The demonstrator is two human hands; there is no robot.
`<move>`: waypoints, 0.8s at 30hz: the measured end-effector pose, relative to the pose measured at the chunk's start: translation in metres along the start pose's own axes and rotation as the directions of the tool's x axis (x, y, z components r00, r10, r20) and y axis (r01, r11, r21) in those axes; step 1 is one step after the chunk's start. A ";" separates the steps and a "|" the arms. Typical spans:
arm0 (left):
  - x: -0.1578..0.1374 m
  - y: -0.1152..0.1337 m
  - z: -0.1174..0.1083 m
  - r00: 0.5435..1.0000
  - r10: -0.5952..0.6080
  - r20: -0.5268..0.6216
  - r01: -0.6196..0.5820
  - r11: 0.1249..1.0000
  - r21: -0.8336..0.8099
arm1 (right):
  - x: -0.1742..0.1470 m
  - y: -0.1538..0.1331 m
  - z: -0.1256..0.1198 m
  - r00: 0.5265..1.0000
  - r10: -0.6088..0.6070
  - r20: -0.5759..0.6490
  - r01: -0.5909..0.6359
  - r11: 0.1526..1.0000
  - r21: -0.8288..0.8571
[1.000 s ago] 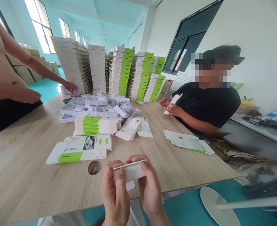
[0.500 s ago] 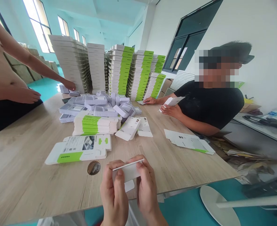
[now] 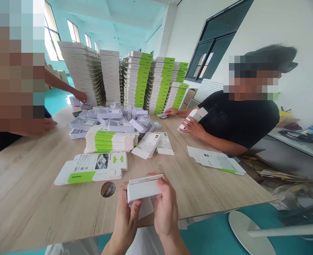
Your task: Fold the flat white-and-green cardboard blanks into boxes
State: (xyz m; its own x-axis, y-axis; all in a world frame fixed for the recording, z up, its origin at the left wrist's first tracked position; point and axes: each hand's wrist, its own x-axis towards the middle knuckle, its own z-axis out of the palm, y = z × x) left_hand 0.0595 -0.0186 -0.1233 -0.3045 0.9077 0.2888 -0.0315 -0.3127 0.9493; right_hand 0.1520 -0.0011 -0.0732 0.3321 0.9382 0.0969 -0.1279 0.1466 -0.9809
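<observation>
A white cardboard box (image 3: pixel 145 188) is held between both my hands above the table's front edge, its white face toward me and a flap hanging below it. My left hand (image 3: pixel 126 216) grips its left end, the thumb low on the near side. My right hand (image 3: pixel 167 205) wraps round the right end, thumb on the upper part. Beyond, to the left, lie flat box blanks (image 3: pixel 89 169) with green bands. Behind those is a bundle of folded boxes (image 3: pixel 108 141). Two white cartons (image 3: pixel 147 145) lie overlapping to its right.
Lilac plastic trays (image 3: pixel 111 114) are heaped mid-table, before tall stacks of boxes (image 3: pixel 139 79). A co-worker in black (image 3: pixel 236 117) at the right holds a carton. Another person's arm (image 3: pixel 63 85) reaches in from the left. More blanks (image 3: pixel 216 161) lie right; a round hole (image 3: pixel 108 189) pierces the tabletop.
The box in my hands has tilted, showing more of its white face and depth. My left thumb has moved lower. The person at the left has leaned farther into view.
</observation>
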 end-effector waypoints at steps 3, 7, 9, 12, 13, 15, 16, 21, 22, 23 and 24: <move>0.006 -0.010 -0.003 0.996 -0.085 0.035 0.082 0.995 0.061 | 0.004 -0.002 0.002 0.996 0.047 0.082 -0.044 0.998 -0.049; 0.012 -0.022 -0.007 0.993 -0.072 0.094 0.060 0.991 0.122 | 0.000 -0.010 0.001 0.872 -0.481 -0.093 0.444 0.856 -0.264; 0.013 -0.026 -0.008 0.992 -0.068 0.104 0.056 0.992 0.111 | -0.001 -0.014 -0.001 0.664 -0.743 0.082 0.715 0.600 -0.359; 0.013 -0.028 -0.009 0.989 -0.084 0.120 0.073 0.993 0.097 | 0.004 -0.012 0.001 0.494 -0.769 0.406 0.849 0.328 -0.414; 0.013 -0.028 -0.010 0.989 -0.087 0.123 0.076 0.992 0.096 | 0.007 -0.008 0.002 0.483 -0.756 0.442 0.851 0.286 -0.441; 0.015 -0.027 -0.011 0.987 -0.094 0.130 0.081 0.992 0.097 | 0.013 0.001 0.004 0.456 -0.765 0.455 0.852 0.227 -0.472; 0.018 -0.027 -0.013 0.983 -0.098 0.157 0.084 0.992 0.092 | 0.016 0.007 0.005 0.439 -0.776 0.453 0.855 0.206 -0.475; 0.033 -0.023 -0.021 0.913 -0.226 0.340 0.218 0.974 0.061 | 0.020 0.033 0.000 0.464 -0.782 0.416 0.854 0.268 -0.447; 0.035 -0.022 -0.023 0.905 -0.258 0.338 0.253 0.966 0.058 | 0.020 0.038 -0.002 0.523 -0.779 0.347 0.821 0.350 -0.452; 0.036 -0.022 -0.024 0.901 -0.282 0.329 0.281 0.958 0.051 | 0.020 0.042 -0.005 0.607 -0.753 0.256 0.764 0.462 -0.450; 0.036 -0.021 -0.024 0.898 -0.297 0.324 0.300 0.953 0.041 | 0.020 0.046 -0.008 0.708 -0.684 0.175 0.681 0.595 -0.428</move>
State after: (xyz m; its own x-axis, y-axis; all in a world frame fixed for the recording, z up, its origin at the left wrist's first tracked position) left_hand 0.0262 0.0141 -0.1356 0.0440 0.9989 0.0176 -0.0824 -0.0139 0.9965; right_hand 0.1598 0.0220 -0.1177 0.1593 0.6186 0.7694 0.5500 0.5916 -0.5895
